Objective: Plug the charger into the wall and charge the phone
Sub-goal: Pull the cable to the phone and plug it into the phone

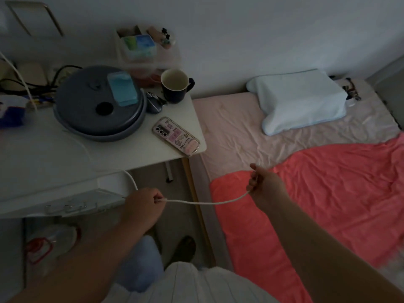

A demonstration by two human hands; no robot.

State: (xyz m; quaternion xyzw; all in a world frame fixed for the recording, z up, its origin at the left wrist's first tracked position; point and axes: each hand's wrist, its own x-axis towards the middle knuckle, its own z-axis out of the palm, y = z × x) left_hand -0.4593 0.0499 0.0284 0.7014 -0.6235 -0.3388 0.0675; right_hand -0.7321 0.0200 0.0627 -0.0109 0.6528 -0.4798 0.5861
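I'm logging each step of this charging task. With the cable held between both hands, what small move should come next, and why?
Probably bring the right hand, which holds the white cable near its free end, up and left toward the phone. The phone lies face down at the table corner with nothing plugged in, and the left hand holds the cable further back.

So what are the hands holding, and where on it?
Both hold the white charging cable: left hand pinches it mid-length, right hand grips near its free end.
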